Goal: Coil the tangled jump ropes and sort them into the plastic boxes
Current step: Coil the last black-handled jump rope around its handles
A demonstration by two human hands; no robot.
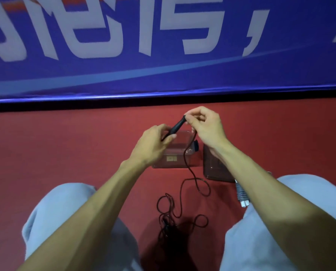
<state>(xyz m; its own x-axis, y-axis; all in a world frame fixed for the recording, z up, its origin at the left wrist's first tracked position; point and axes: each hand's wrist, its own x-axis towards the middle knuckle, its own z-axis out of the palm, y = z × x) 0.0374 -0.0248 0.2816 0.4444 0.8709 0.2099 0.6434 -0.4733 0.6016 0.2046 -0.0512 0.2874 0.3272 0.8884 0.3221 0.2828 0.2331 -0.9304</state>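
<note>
My left hand [153,142] grips the lower end of a black jump rope handle [176,126], held up over the floor. My right hand [204,126] pinches the handle's upper end, where the black rope [184,165] comes out. The rope hangs down across a clear plastic box [175,155] and lies in tangled loops [175,210] on the red floor between my knees. A second clear box [214,171] stands to the right, partly hidden by my right forearm. A coiled grey rope with white handles [241,196] lies by my right knee.
A blue banner [163,45] with white lettering runs along the wall ahead, with a dark gap beneath it. My knees in light grey trousers [65,212] flank the rope tangle. The red floor [65,143] stretches left and right of the boxes.
</note>
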